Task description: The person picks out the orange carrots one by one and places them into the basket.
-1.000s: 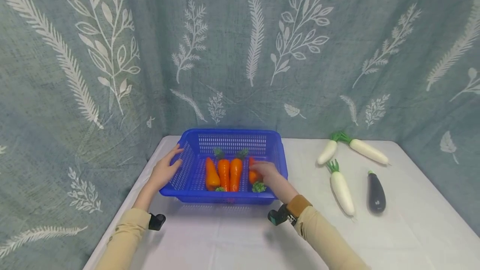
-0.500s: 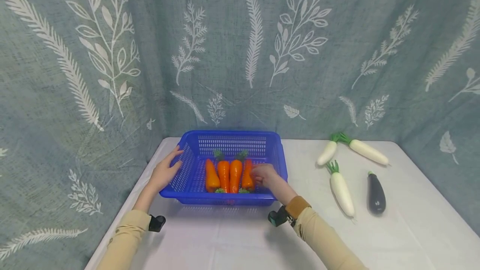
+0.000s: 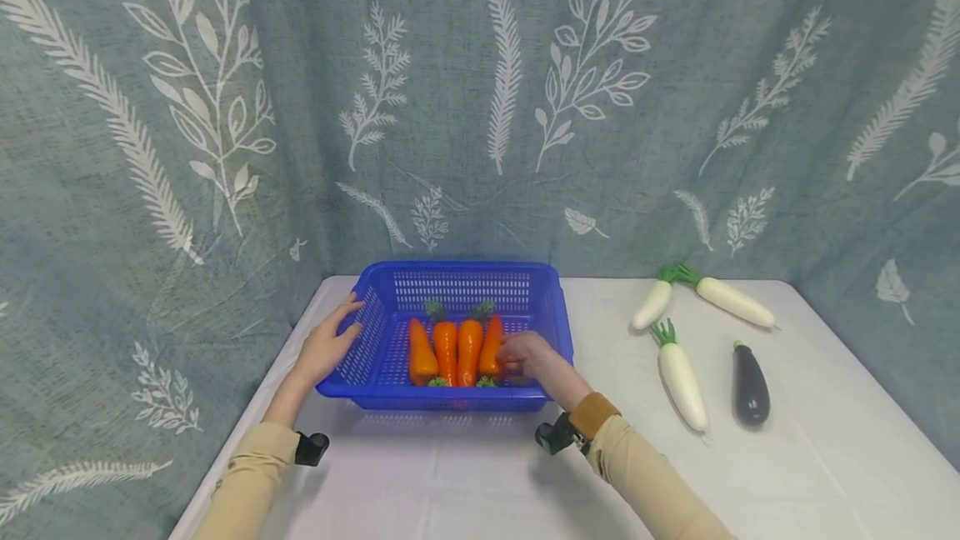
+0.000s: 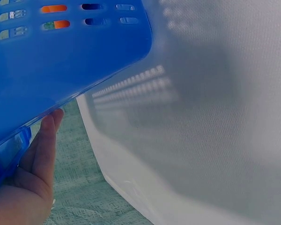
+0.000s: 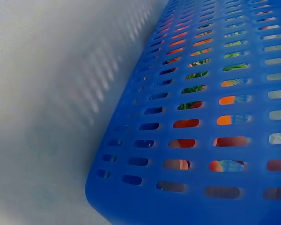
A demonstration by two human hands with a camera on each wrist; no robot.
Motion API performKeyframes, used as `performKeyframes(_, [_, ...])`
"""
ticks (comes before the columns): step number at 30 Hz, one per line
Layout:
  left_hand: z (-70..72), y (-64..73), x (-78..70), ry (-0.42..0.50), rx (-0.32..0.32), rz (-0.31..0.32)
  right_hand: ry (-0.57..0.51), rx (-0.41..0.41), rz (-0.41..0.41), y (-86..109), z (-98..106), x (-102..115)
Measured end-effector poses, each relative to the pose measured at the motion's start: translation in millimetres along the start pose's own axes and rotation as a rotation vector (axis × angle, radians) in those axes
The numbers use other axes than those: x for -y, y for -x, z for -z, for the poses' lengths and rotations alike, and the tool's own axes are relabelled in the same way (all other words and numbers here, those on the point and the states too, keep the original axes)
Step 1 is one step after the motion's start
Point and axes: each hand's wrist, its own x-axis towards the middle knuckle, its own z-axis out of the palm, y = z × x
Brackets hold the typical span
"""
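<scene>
In a blue plastic basket point(image 3: 450, 400), several orange carrots lie side by side. My left hand point(image 3: 327, 348) holds the basket's left rim; the left wrist view shows its fingers point(image 4: 46, 145) extended beneath the rim, the thumb hidden there. Inside the basket at the right, my right hand point(image 3: 528, 354) has loosely bent fingers against the right side of the rightmost carrot point(image 3: 491, 348), not wrapped round it. The carrots' green tops point alternately to the back and the front. The right wrist view shows mainly the basket's slotted wall point(image 5: 187, 124), which largely hides that hand.
On the white table point(image 3: 465, 482), right of the basket, lie a front white radish point(image 3: 684, 386), a small back one point(image 3: 653, 304) and a long one point(image 3: 735, 302). An eggplant point(image 3: 752, 386) is farther right. A patterned curtain point(image 3: 450, 107) hangs behind and beside the table.
The rightmost carrot has turned and moved left beside the others, its green top at the front. My right hand has shifted to its right side. My left hand stays at the rim.
</scene>
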Motion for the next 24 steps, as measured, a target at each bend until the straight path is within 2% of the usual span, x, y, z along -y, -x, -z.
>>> performKeyframes(3, [0.8, 0.1, -1.2, -0.001, 0.002, 0.004, 0.002, -0.016, -0.022, 77.4, -8, 31])
performKeyframes(4, [0.9, 0.2, -1.5, 0.000, 0.002, 0.004, -0.011, -0.012, -0.030, 80.0, -9, 34])
performKeyframes(5, [0.9, 0.3, -1.8, 0.000, 0.003, 0.004, -0.003, -0.016, -0.033, 92.8, -10, 39])
performKeyframes(8, [0.8, 0.6, -2.2, -0.001, 0.001, 0.001, -0.016, 0.013, -0.045, 85.0, -7, 37])
performKeyframes(12, [0.9, 1.5, -2.8, 0.001, -0.001, -0.003, -0.028, 0.028, -0.066, 30.3, -1, 16])
performKeyframes(15, [1.0, 1.9, -3.1, 0.003, 0.001, -0.005, -0.020, 0.003, -0.060, 4.8, 0, 5])
performKeyframes(18, [0.9, 1.7, -2.8, 0.004, 0.000, -0.006, 0.000, -0.006, -0.043, 8.2, 0, 7])
performKeyframes(20, [0.7, 1.5, -2.5, 0.005, 0.000, -0.006, 0.008, -0.004, -0.035, 30.4, 0, 17])
performKeyframes(22, [0.7, 1.3, -2.1, 0.003, -0.001, -0.006, 0.020, -0.042, -0.020, 77.8, -6, 36])
performKeyframes(23, [0.6, 1.3, -2.0, 0.002, -0.001, -0.006, 0.011, -0.048, -0.020, 60.6, -4, 30])
performKeyframes(24, [0.6, 1.1, -2.0, 0.002, -0.001, -0.005, 0.006, -0.064, -0.014, 51.8, -3, 26])
